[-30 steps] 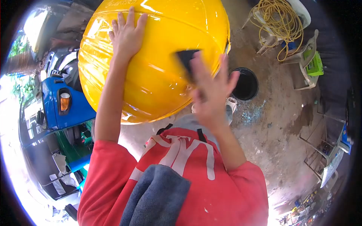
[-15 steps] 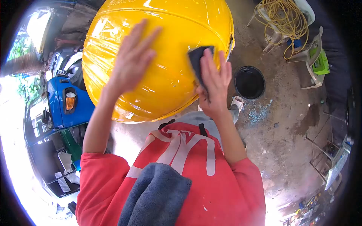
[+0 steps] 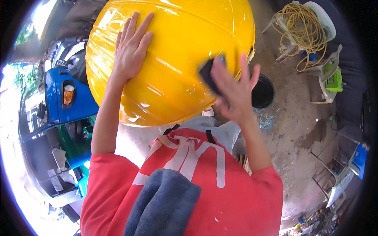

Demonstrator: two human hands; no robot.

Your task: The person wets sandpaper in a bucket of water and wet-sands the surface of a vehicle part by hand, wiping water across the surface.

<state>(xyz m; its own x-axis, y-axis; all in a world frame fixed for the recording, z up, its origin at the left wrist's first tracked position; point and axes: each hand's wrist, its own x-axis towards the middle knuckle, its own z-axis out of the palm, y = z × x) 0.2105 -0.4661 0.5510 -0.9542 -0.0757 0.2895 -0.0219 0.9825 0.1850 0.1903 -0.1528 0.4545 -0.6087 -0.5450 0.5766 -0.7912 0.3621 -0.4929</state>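
Note:
A large, glossy yellow curved body panel bulges up in front of me, its surface shiny and looking wet. Flat on its left part lies my left hand, fingers stretched out, holding nothing. Over the panel's lower right edge, my right hand is blurred by motion. Its thumb side grips a dark, thin piece that looks like black sandpaper, with some fingers spread away from it. Whether the sandpaper touches the panel at this instant I cannot tell. A grey towel hangs over my red shirt.
On the floor to the right stands a black bucket, partly behind my right hand. Farther right, a coiled yellow hose lies over a white chair, near a bright green container. A blue vehicle with an orange lamp is at left.
My left hand has shifted slightly left and down and now rests flat on the panel. My right hand, with the sandpaper, has moved right and downward. The view has shifted a little.

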